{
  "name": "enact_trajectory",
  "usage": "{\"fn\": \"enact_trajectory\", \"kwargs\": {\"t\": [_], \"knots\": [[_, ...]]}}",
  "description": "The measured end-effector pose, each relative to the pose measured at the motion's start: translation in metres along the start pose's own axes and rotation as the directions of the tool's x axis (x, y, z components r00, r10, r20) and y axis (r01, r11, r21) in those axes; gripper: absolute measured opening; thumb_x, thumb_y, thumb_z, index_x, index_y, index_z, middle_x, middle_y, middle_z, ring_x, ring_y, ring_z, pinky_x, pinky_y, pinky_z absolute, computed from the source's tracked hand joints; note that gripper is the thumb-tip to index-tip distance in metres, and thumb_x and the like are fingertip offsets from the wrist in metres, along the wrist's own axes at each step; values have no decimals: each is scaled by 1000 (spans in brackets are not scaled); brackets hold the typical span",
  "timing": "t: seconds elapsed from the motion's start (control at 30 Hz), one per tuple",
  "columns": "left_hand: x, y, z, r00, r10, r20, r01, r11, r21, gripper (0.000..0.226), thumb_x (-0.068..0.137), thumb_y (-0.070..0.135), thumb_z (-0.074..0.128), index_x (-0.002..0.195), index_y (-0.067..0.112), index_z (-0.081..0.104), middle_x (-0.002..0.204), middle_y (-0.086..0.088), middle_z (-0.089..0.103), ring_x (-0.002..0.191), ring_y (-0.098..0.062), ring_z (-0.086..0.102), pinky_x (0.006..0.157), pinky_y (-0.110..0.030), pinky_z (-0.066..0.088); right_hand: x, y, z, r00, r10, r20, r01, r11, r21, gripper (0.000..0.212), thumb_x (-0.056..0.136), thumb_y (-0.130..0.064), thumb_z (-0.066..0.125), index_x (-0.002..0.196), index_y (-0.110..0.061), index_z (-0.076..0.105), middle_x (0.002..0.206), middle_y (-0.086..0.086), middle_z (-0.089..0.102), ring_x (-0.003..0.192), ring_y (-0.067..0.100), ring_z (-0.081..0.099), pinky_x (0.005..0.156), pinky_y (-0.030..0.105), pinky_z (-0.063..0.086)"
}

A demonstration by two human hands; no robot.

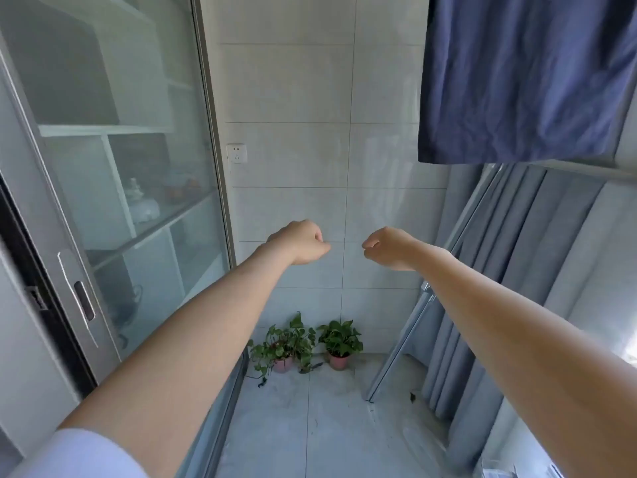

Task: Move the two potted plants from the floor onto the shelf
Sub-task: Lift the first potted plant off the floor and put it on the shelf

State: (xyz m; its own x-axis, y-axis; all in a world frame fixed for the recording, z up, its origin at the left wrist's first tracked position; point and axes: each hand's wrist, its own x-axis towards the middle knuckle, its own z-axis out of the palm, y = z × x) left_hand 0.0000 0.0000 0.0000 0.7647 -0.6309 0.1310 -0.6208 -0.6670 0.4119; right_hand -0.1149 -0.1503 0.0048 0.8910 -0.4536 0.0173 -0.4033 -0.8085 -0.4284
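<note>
A person stands on a narrow tiled balcony with both bare arms stretched forward, the left hand (299, 242) and right hand (387, 248) curled into loose fists, fingers (319, 236) folded in and holding nothing. The two potted plants, a trailing pothos (282, 343) in a pink pot and a smaller pothos (340, 338) in a matching pot, sit side by side on the floor (310, 426) against the far wall, well apart from the hands; neither has yet been lifted. The corner spot likely keeps them out of the walkway. A white shelf unit (103, 131) shows behind the sliding glass door (144, 201) at left, a probable destination. A blue cloth (524, 77) hangs overhead at right, apparently drying, above grey curtains (517, 288). A wall socket (236, 153) carries no legible marking, and no brand or writing can be read anywhere.
</note>
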Motion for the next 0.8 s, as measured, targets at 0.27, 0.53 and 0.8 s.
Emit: {"fn": "enact_trajectory", "kwargs": {"t": [0.27, 0.53, 0.8], "knots": [[116, -58, 54, 997, -10, 82, 8, 1000, 21, 10, 74, 33, 46, 80, 26, 48, 77, -1, 49, 70, -19, 43, 70, -31, 34, 124, 34, 45, 996, 65, 64, -68, 997, 48, 41, 93, -18, 44, 129, -5, 60, 135, 16, 60, 125, 35, 54, 108, 43, 43], [277, -124, 111, 971, -28, 235, 32, 999, -12, 8, 82, 30, 47, 82, 23, 50, 79, -3, 51, 72, -21, 45, 70, -32, 35, 288, 68, 101, 967, 183, 178, -207, 969, 131, 40, 94, -18, 43, 126, -3, 60, 131, 14, 63, 120, 33, 58, 103, 42, 47], [401, -160, 191, 922, -45, 385, 88, 991, -96, 10, 84, 31, 47, 86, 22, 50, 86, -3, 53, 75, -18, 50, 72, -32, 38, 407, 124, 158, 909, 262, 324, -320, 937, 140, 39, 95, -21, 45, 131, -14, 59, 138, 6, 58, 127, 27, 53, 106, 37, 41]]}}
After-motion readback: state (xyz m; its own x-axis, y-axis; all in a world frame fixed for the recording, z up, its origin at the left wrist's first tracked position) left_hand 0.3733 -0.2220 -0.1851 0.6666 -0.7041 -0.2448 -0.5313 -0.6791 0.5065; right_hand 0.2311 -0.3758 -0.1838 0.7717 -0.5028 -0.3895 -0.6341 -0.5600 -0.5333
